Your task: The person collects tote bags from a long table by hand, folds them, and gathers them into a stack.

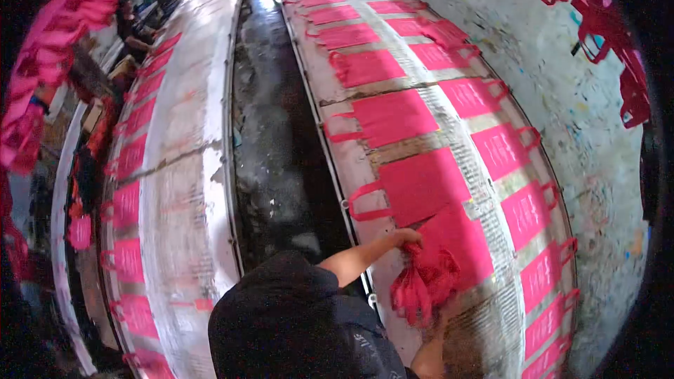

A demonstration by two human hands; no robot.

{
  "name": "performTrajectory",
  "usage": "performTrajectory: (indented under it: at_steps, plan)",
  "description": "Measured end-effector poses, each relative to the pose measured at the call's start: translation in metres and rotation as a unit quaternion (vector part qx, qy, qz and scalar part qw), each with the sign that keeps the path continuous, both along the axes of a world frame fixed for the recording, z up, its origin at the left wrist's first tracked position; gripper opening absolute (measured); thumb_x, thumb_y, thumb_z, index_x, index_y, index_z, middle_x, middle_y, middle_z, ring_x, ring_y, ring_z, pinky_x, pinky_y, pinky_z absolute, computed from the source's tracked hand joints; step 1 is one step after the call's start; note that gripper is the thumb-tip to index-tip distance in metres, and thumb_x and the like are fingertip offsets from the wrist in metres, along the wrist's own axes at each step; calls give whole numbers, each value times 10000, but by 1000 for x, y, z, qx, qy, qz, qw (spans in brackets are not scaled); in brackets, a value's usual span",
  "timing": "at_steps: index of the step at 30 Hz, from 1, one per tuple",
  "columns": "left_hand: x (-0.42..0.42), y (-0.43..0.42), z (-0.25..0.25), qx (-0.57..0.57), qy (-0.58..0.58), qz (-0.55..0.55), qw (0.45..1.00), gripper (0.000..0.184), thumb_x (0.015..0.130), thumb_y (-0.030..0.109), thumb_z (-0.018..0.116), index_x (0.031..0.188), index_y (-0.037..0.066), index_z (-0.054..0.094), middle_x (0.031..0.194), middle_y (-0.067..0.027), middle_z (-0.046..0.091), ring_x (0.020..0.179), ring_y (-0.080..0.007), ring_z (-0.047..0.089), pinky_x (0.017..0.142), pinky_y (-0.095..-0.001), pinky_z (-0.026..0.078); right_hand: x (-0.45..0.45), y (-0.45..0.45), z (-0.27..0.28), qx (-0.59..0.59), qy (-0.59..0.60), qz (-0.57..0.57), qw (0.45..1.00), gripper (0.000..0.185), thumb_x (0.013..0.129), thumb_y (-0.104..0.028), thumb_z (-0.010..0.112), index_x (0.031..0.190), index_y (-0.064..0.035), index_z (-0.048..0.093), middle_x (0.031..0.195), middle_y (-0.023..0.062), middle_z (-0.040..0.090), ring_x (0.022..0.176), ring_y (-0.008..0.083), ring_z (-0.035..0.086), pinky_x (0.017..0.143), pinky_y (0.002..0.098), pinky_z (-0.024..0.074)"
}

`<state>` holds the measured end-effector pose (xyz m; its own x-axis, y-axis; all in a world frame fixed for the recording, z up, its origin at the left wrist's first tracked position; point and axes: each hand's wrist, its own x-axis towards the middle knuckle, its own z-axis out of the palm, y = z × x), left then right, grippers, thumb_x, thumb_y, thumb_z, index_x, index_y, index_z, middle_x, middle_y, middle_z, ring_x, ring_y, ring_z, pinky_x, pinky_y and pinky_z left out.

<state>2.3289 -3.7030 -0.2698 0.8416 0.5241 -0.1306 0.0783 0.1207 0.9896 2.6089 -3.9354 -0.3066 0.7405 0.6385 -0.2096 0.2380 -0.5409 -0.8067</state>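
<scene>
My left hand (407, 238) is closed on the near-left corner of a pink bag (463, 245) that lies partly on the long table. Below it hangs a crumpled bunch of pink bags (425, 284), held close over the table's left edge. My right hand (434, 340) is under the bunch, mostly hidden and blurred, so its fingers do not show clearly. Just beyond, a flat pink bag (423, 186) lies with its handle toward the left edge.
The long table (484, 323) carries rows of pink bags, the right row with white print. Left of a dark wet aisle (270, 147) stands another table (182, 203) with printed bags. Pink bags hang at both sides. A person (133, 31) is at the far left.
</scene>
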Motion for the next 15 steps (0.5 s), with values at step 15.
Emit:
performTrajectory:
  at_steps: [15]
  plan:
    - [53, -169, -21, 167, 309, 111, 930, 441, 753, 158, 672, 1131, -35, 551, 1115, -215, 603, 982, -344, 580, 844, -431, 473, 43, -72, 66, 83, 236, 282, 926, 209, 860, -28, 495, 1024, 33, 610, 940, 101, 660, 816, 202, 624, 780, 352, 492]
